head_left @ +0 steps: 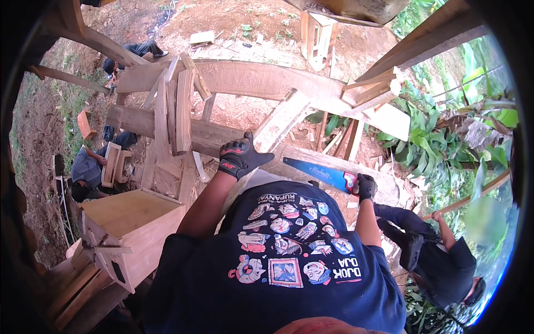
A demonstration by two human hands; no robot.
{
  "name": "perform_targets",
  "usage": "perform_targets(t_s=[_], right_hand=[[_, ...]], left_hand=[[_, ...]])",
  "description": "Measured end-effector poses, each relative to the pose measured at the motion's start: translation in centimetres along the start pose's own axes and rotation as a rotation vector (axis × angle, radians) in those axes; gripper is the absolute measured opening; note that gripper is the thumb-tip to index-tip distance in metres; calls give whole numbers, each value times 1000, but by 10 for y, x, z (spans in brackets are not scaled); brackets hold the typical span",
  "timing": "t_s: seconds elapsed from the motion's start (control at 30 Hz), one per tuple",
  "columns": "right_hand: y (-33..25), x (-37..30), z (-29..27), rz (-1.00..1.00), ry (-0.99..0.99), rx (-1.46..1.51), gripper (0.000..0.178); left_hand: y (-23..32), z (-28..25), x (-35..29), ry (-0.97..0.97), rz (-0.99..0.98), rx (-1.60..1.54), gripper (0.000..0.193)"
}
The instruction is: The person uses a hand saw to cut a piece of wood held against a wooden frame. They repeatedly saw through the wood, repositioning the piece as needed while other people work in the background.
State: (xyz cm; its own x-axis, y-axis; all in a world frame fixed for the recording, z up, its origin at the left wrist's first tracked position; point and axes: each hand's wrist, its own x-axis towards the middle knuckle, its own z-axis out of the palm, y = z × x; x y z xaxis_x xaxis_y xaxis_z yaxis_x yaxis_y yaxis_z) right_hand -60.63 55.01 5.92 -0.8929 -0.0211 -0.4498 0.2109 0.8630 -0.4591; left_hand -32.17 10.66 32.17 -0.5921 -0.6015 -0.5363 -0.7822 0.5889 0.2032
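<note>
A handsaw (317, 172) with a blue blade and red handle is in my right hand (366, 187), its dark-gloved fingers wrapped round the handle. The blade points left, over the near wooden beam. My left hand (243, 156), in a black glove with red marks, has its fingers apart and holds nothing that I can see. It is beside the near end of a pale board (285, 121) that lies across the two beams. Whether the fingertips touch that board, I cannot tell.
A long, wide plank (245, 79) runs across the far side, with upright wood pieces (184, 111) leaning at left. A wooden box (136, 217) stands near left. People work at left (89, 170) and right (445, 261); another is far left. Leafy plants (425, 156) grow at right.
</note>
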Motion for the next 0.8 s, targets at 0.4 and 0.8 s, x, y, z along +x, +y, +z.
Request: perform_targets(t_s=[0.4, 0.8], right_hand=[[-292, -161, -55, -1126, 324, -303, 68], [-297, -124, -32, -1332, 67, -595, 32]], left_hand=[[47, 10, -40, -43, 231, 122, 91], [32, 29, -49, 19, 349, 171, 78]])
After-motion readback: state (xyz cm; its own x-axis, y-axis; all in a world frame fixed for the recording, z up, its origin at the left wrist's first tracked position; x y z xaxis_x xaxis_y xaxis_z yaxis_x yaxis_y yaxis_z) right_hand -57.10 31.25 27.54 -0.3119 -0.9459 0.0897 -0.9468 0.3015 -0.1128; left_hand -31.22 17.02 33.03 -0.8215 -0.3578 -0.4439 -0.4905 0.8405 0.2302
